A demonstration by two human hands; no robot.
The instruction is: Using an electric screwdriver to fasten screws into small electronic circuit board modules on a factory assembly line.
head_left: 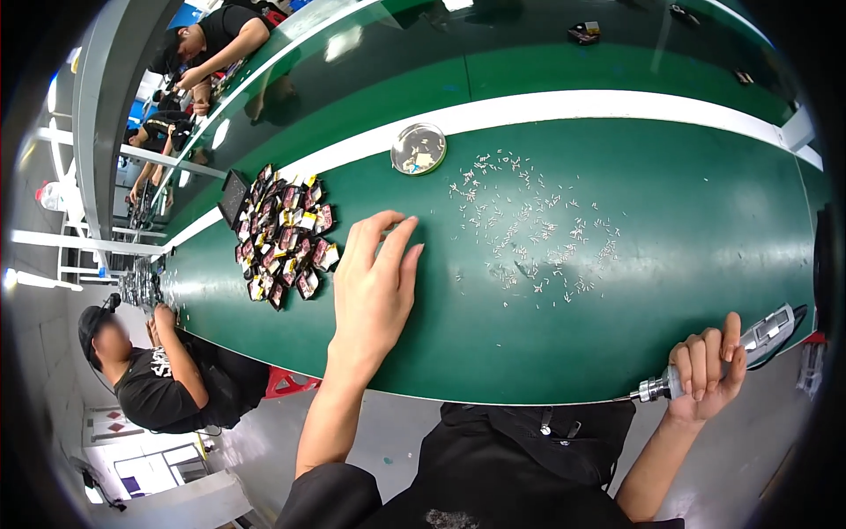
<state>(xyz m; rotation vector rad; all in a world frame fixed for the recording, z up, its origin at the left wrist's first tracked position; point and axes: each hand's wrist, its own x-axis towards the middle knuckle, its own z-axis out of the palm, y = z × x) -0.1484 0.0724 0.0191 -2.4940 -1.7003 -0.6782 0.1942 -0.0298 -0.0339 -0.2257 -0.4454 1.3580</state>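
Observation:
My right hand (708, 363) is wrapped around an electric screwdriver (765, 331) at the table's near right edge, its bit end pointing left. Over the green tabletop, my left hand (374, 286) hovers with fingers apart and loosely bent, nothing visible in them. To its left lies a heap of small black parts (286, 231) with yellow, white and pinkish faces. Right of it, many tiny slender pale pieces (538, 231) are scattered; they look like screws, but are too small to be sure. A round clear dish (419, 148) with pale bits stands at the back.
Beside the heap rests a black tray-like piece (233, 197). A white rail (546, 103) runs along the back of the green table (705, 220). One person (167, 370) sits at the left end; other people work beyond the rail. A red stool (289, 383) shows below the table edge.

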